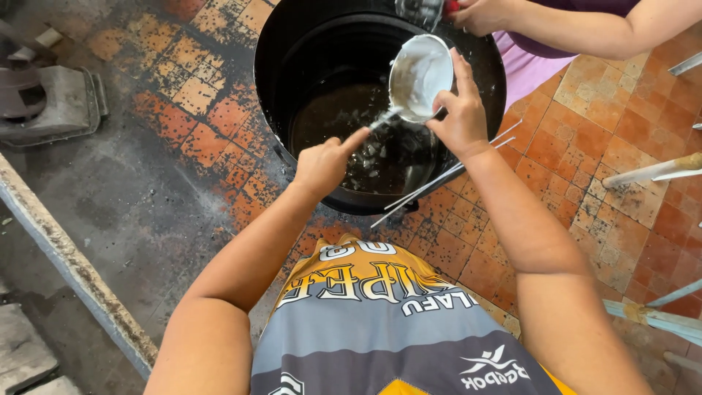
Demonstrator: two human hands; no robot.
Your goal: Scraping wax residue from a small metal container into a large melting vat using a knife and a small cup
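Note:
A big black wok point(278, 66) sits on the tiled floor with dark oil and pale frying pieces point(373, 157) in it. My right hand point(461, 113) tips a small metal bowl point(420, 77) of white batter over the oil. A thin stream of batter runs from the bowl's lower rim. My left hand point(325, 162) hovers over the wok's near side, its index finger stretched toward the batter stream, with nothing gripped in it.
Another person's hand point(479, 14) holds something at the wok's far rim. Thin metal skewers point(439, 183) rest on the wok's right edge. A grey metal object point(51, 102) stands at left, a concrete curb point(66, 263) runs along lower left, and pale sticks point(651, 172) lie at right.

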